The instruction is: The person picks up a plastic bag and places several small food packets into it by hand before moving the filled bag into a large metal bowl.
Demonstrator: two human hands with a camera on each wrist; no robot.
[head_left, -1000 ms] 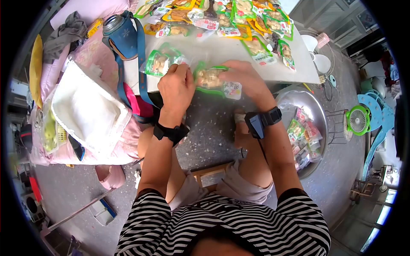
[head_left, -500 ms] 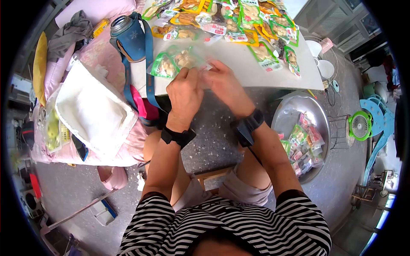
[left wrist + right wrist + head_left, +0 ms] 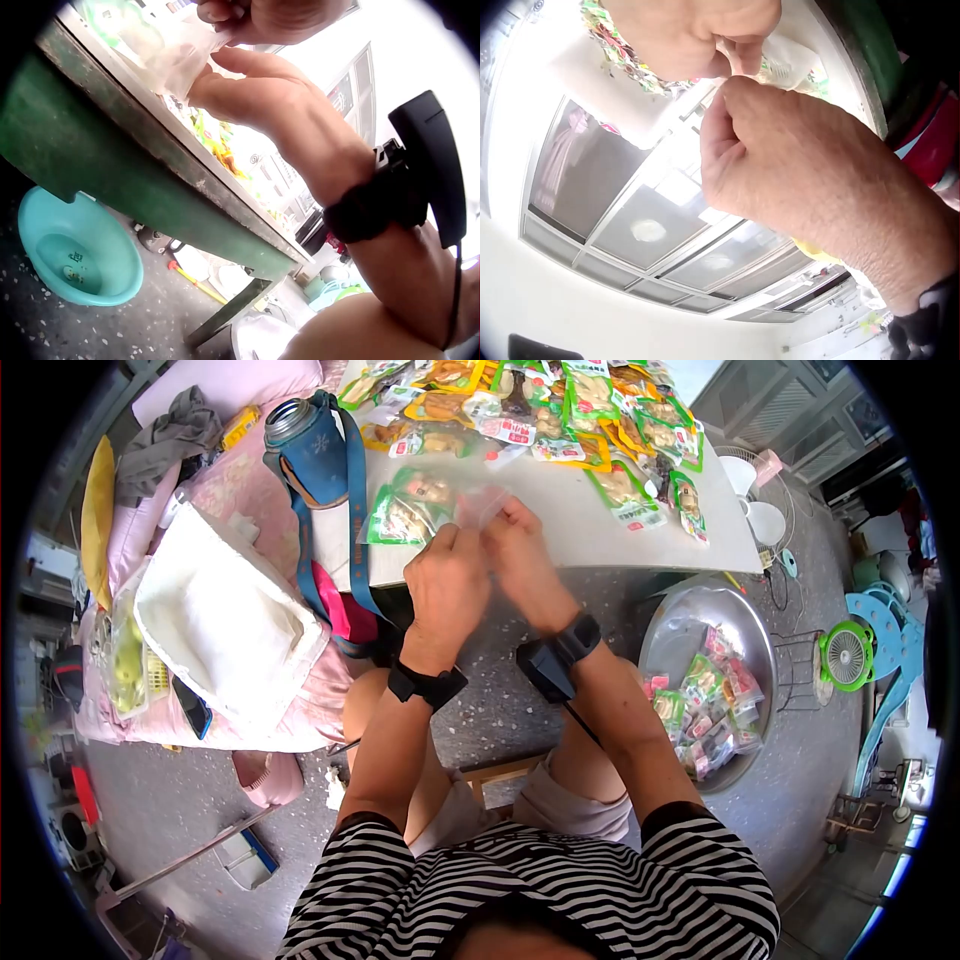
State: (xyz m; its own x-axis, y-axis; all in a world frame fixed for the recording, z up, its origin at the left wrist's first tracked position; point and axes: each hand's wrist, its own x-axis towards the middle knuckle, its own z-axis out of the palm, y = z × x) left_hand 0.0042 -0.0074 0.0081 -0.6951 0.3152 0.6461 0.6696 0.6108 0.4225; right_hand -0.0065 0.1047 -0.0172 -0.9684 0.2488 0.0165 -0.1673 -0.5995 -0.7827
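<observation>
Close together at the table's front edge, my left hand (image 3: 447, 585) and right hand (image 3: 518, 555) both pinch a clear plastic bag (image 3: 176, 64). In the head view it spreads from the fingertips over the table. Two green-edged snack packs (image 3: 400, 518) with pale contents lie just beyond the left hand, overlapped by clear plastic. In the right wrist view, the left hand (image 3: 795, 150) has curled fingers, its tips meeting those of the right hand (image 3: 694, 34). The left wrist view shows the right thumb and fingers at the bag's edge.
Many snack packs (image 3: 540, 415) cover the back of the white table (image 3: 590, 550). A blue flask (image 3: 318, 465) with a strap stands at left. On the floor at right, a metal basin (image 3: 660, 630) holds more packs. Below the table sits a turquoise basin (image 3: 112, 262).
A green-edged pack between the hands one second ago is no longer there. The right hand moved left to the left hand, and both now pinch the clear bag.
</observation>
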